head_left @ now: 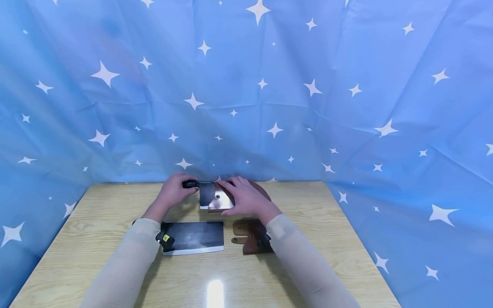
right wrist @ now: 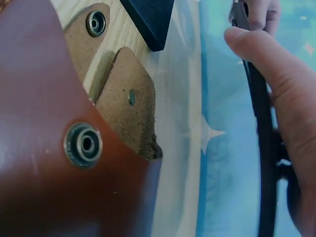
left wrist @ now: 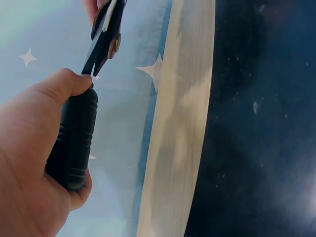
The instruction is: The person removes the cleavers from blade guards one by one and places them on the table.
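Note:
My left hand (head_left: 174, 191) grips the black ridged handle (left wrist: 79, 133) of a cleaver near the table's far edge. Dark blade (head_left: 206, 193) shows between that handle and a brown leather sheath (head_left: 262, 188), which covers the rest of it. The sheath has a metal snap (head_left: 217, 196) and shines in the light. With the thumb on its near face, my right hand (head_left: 247, 197) holds the sheath; the fingers behind are hidden. In both wrist views the sheathed cleaver appears edge-on, raised off the tabletop.
A second cleaver (head_left: 196, 235) lies on the wooden table (head_left: 185, 282), its handle hidden by the left wrist. To its right lies another brown leather sheath (head_left: 250, 246) with snaps and straps, partly under the right forearm. Star-patterned blue cloth (head_left: 231, 85) hangs behind.

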The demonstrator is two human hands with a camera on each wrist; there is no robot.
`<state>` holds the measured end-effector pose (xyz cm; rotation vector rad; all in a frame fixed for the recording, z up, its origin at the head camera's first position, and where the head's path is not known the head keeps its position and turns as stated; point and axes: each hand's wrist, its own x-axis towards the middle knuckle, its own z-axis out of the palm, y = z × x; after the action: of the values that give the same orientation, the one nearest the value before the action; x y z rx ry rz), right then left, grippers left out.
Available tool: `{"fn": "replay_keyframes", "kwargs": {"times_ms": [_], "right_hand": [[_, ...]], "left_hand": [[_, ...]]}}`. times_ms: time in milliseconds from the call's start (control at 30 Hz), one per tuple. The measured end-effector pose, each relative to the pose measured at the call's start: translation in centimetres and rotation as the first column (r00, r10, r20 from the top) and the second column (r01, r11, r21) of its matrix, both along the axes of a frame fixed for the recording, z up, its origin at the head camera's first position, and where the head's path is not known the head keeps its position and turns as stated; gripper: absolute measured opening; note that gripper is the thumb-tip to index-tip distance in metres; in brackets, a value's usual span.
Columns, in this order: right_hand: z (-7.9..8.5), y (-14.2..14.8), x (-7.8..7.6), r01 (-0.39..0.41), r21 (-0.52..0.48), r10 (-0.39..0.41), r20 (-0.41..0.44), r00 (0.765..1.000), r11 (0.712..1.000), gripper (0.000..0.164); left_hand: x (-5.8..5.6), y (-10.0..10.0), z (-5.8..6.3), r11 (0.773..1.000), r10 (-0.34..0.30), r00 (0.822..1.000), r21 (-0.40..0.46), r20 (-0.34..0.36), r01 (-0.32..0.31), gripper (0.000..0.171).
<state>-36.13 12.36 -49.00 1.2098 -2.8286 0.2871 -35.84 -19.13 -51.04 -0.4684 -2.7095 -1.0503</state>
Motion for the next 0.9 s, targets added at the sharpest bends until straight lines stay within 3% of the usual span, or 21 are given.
{"fn": "replay_keyframes", "kwargs": {"times_ms": [300, 467, 900], "right_hand": [[0.6, -0.21, 0.24, -0.003, 0.048, 0.002, 0.028, 1.0, 0.999, 0.124], [0.46, -0.36, 0.39, 0.015, 0.073, -0.017, 0.039, 0.999, 0.997, 0.128], [0.35, -0.31, 0.32, 0.005, 0.134, -0.009, 0.026, 1.0, 0.991, 0.122]], "left_hand": [[0.33, -0.01, 0.02, 0.999, 0.009, 1.0, 0.044, 0.028, -0.01, 0.034], [0.34, -0.1, -0.05, 0.999, 0.0, 1.0, 0.034, 0.007, -0.001, 0.035], [0.65, -0.44, -0.28, 0.999, -0.017, 1.0, 0.032, 0.014, 0.017, 0.036]]}}
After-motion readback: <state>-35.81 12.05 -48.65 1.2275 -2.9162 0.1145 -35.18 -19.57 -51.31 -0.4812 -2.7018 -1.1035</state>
